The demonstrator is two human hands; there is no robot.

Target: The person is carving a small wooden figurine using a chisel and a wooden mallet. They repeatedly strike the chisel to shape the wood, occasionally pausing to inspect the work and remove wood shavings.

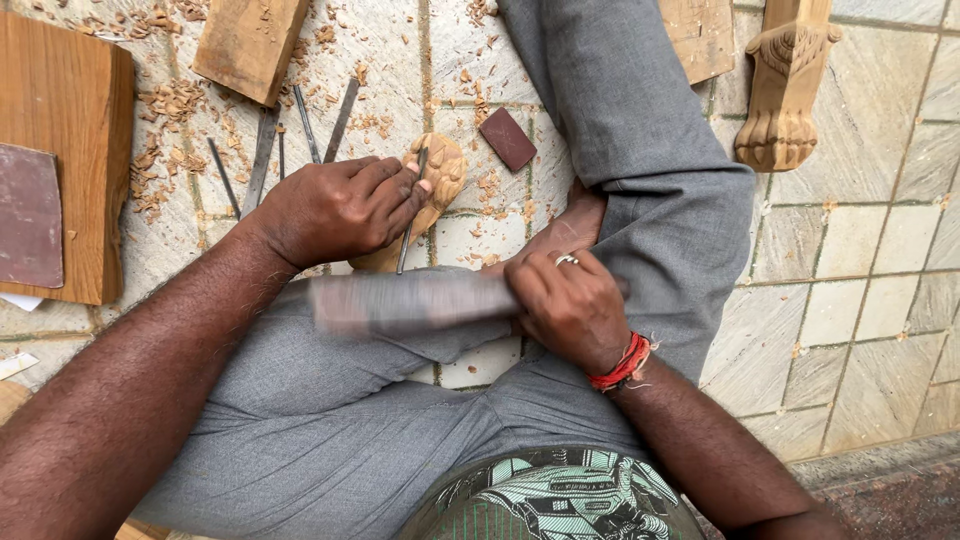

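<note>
- The left hand pinches a thin chisel between thumb and fingers, its tip set on the small carved wooden piece that lies on the floor just beyond the fingertips.
- The right hand is closed in a fist around the handle of a mallet, which stretches across toward the left wrist and is smeared by motion.
- To do this well, I judge the chisel should stay steady and steeply set, the left fingers braced low on the carved piece so it cannot skid, and the blows kept short and square on the chisel's top end.
- The fingertips sit close to the cutting tip; a glancing blow could slip toward them.
- Spare chisels lie on the floor just above the left hand, among wood shavings.
- A small dark sanding block rests beyond the carved piece, near the grey trouser leg.
- Hard to make out: the mallet's head shape, lost in blur; the chisel's edge, hidden against the carving; the underside of the carved piece; the bare foot, partly covered by the right hand.
</note>
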